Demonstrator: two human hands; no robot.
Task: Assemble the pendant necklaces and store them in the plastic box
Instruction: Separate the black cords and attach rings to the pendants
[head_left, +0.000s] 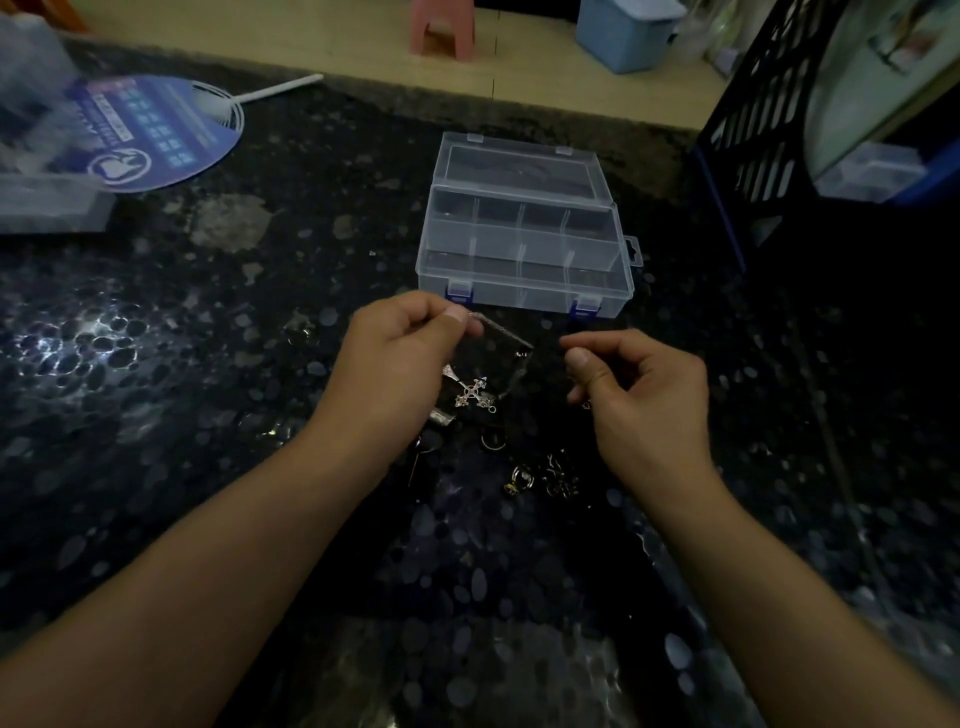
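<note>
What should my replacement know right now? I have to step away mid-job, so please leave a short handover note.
Left hand pinches a small clear bag holding the cross pendant.
Right hand has finger and thumb pinched together; whatever they hold is too small to see.
Plastic box sits open behind the hands; no necklace visible in its compartments.
Loose rings and findings lie on the dark table.
Left to do: assemble, then store.

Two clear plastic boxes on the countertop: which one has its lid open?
The compartment box just beyond the hands, with blue latches, lies open, lid folded back. The box at the far left edge is blurred; its lid cannot be judged.
</note>
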